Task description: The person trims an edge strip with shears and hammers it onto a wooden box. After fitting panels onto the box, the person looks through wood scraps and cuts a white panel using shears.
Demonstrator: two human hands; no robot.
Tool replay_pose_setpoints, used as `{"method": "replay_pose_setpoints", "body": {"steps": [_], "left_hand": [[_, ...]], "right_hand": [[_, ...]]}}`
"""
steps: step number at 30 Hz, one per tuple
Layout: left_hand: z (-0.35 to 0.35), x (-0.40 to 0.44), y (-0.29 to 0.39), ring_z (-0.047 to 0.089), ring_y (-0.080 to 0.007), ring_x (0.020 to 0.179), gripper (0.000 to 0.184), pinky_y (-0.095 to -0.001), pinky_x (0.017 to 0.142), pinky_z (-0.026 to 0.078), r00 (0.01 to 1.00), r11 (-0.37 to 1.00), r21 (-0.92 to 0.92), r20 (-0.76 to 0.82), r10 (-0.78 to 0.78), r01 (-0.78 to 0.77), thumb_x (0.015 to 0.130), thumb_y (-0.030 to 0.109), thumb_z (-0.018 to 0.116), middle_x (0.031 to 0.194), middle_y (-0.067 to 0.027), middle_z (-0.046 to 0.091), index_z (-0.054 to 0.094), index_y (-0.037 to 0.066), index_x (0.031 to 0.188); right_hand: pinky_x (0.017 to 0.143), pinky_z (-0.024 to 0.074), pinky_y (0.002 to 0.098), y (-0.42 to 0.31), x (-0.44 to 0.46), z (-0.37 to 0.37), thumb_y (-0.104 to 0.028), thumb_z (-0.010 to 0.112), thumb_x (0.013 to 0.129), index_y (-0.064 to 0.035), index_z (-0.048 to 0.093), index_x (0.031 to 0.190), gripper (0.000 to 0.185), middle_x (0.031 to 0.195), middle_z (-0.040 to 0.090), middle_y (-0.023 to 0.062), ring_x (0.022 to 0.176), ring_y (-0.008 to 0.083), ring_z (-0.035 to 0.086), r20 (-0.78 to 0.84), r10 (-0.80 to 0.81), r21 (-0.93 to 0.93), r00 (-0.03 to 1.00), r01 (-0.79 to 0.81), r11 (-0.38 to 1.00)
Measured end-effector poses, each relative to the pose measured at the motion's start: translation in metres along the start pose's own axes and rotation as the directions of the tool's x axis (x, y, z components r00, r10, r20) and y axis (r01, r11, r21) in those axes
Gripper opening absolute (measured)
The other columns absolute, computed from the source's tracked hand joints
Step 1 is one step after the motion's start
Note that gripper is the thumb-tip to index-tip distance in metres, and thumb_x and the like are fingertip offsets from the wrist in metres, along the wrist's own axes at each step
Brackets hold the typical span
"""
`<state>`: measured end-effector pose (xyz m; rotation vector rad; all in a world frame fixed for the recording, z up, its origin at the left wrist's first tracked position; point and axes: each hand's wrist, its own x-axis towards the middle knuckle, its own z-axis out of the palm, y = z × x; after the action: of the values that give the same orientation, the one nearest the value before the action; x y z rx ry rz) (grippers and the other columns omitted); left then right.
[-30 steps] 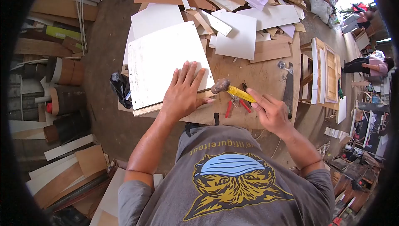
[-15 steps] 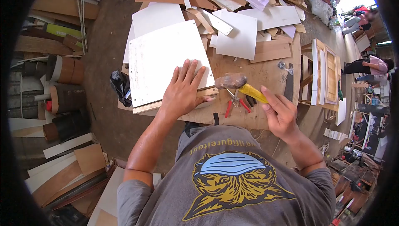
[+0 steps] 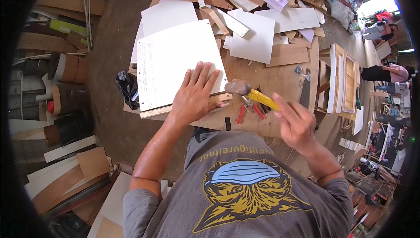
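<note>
Under my left hand point(image 3: 194, 91) lies a white panel point(image 3: 170, 58) with small holes along its edges. The fingers are stretched flat on its face, and the thumb rests by the wooden strip point(image 3: 162, 112) along the near edge. My right hand point(image 3: 299, 126) is closed round the yellow handle of a hammer point(image 3: 262, 98). The hammer's worn, brownish-grey head is beside the panel's near right corner; I cannot tell whether they touch. Below the hammer, pliers point(image 3: 249, 110) with red handles lie on the wooden table point(image 3: 271, 126), partly hidden.
Offcuts and boards point(image 3: 251, 36) are heaped at the table's far side. A black plastic bag point(image 3: 127, 87) is at the left edge. Rolls of sheet material point(image 3: 70, 93) stand on the left. On the right are a wooden frame point(image 3: 343, 80) and a person point(image 3: 391, 72) farther off.
The hammer head has moved slightly left, nearer the panel's corner, and the right hand has shifted a little. My left hand stays flat on the panel. The whole view has shifted slightly.
</note>
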<state>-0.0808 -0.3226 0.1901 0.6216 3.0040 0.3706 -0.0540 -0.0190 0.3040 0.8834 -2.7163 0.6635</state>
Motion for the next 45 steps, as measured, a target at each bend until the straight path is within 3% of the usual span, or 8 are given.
{"method": "replay_pose_setpoints", "body": {"steps": [7, 13, 17, 23, 27, 33, 37, 45], "left_hand": [[-0.002, 0.0, 0.0, 0.022, -0.0385, 0.16, 0.103, -0.0544, 0.129, 0.023, 1.0, 1.0, -0.03, 0.002, -0.003, 0.003, 0.086, 0.078, 0.059, 0.169, -0.0193, 0.032, 0.038, 0.012, 0.162], [-0.003, -0.001, 0.0, 0.023, -0.0386, 0.159, 0.104, -0.0545, 0.129, 0.024, 1.0, 1.0, 0.006, 0.0, 0.012, -0.012, 0.086, 0.078, 0.059, 0.169, -0.019, 0.032, 0.037, 0.012, 0.163], [-0.001, 0.0, 0.0, 0.024, -0.0394, 0.159, 0.103, -0.0544, 0.128, 0.024, 1.0, 1.0, -0.01, -0.004, 0.008, -0.008, 0.086, 0.079, 0.058, 0.168, -0.0195, 0.033, 0.038, 0.012, 0.162], [0.001, 0.0, -0.002, 0.024, -0.0394, 0.159, 0.102, -0.0544, 0.128, 0.024, 0.999, 0.999, 0.013, -0.027, 0.03, -0.03, 0.087, 0.077, 0.059, 0.168, -0.0201, 0.032, 0.039, 0.011, 0.162], [-0.004, 0.0, -0.001, 0.025, -0.0401, 0.159, 0.102, -0.055, 0.128, 0.025, 1.0, 1.0, -0.007, -0.015, 0.022, -0.022, 0.087, 0.077, 0.059, 0.168, -0.0205, 0.033, 0.039, 0.01, 0.161], [-0.002, 0.0, -0.001, 0.025, -0.0393, 0.159, 0.102, -0.0545, 0.128, 0.025, 1.0, 1.0, -0.002, -0.017, 0.025, -0.025, 0.087, 0.077, 0.06, 0.168, -0.0205, 0.033, 0.039, 0.011, 0.162], [-0.001, -0.001, -0.002, 0.026, -0.0394, 0.158, 0.101, -0.0544, 0.128, 0.026, 1.0, 1.0, -0.006, -0.016, 0.023, -0.023, 0.087, 0.076, 0.062, 0.168, -0.0202, 0.033, 0.039, 0.011, 0.161], [-0.003, 0.0, -0.003, 0.026, -0.0398, 0.158, 0.099, -0.0547, 0.127, 0.026, 0.999, 0.999, -0.005, -0.029, 0.033, -0.033, 0.088, 0.074, 0.063, 0.168, -0.0197, 0.034, 0.04, 0.011, 0.161]], "right_hand": [[0.052, 0.0464, 0.0376, 0.014, -0.016, 0.022, 0.0, 0.071, 0.089, -0.0052, 0.068, 0.138, 0.05, 0.075, 0.06, 0.0091, 0.056, 0.0257, 0.055, 0.181, 0.061, -0.151, 0.982, -0.034, 0.988], [0.053, 0.0471, 0.0391, 0.0, -0.01, 0.004, -0.007, 0.072, 0.09, -0.0152, 0.067, 0.143, 0.054, 0.075, 0.059, 0.0071, 0.059, 0.0257, 0.058, -0.176, -0.041, 0.057, 0.984, 0.052, 0.997], [0.053, 0.0473, 0.0396, 0.01, -0.021, 0.025, -0.001, 0.073, 0.086, -0.0134, 0.067, 0.142, 0.057, 0.075, 0.059, 0.0076, 0.059, 0.0258, 0.058, 0.202, 0.063, -0.12, 0.977, -0.039, 0.992], [0.048, 0.0456, 0.0375, -0.004, -0.004, 0.011, -0.015, 0.078, 0.087, -0.0195, 0.071, 0.138, 0.052, 0.071, 0.053, 0.003, 0.053, 0.0217, 0.056, -0.251, 0.004, 0.071, 0.968, 0.014, 0.997], [0.051, 0.0452, 0.0391, 0.005, -0.018, 0.03, -0.006, 0.074, 0.085, -0.0116, 0.069, 0.139, 0.054, 0.073, 0.058, 0.005, 0.056, 0.0231, 0.056, 0.132, -0.028, -0.142, 0.991, 0.047, 0.989], [0.049, 0.0462, 0.037, -0.002, -0.01, 0.013, -0.016, 0.076, 0.088, -0.0176, 0.07, 0.139, 0.051, 0.072, 0.053, 0.0028, 0.059, 0.0217, 0.059, -0.26, -0.039, 0.04, 0.965, 0.052, 0.998], [0.052, 0.0456, 0.0388, 0.013, -0.025, 0.034, -0.008, 0.075, 0.084, -0.0102, 0.07, 0.137, 0.053, 0.075, 0.056, 0.0057, 0.055, 0.0232, 0.053, 0.117, -0.052, -0.199, 0.992, 0.075, 0.977], [0.053, 0.0481, 0.0396, 0.006, -0.02, 0.023, -0.005, 0.072, 0.085, -0.0147, 0.07, 0.139, 0.055, 0.075, 0.058, 0.0049, 0.058, 0.025, 0.058, -0.004, -0.046, -0.113, 0.999, 0.045, 0.993]]}}
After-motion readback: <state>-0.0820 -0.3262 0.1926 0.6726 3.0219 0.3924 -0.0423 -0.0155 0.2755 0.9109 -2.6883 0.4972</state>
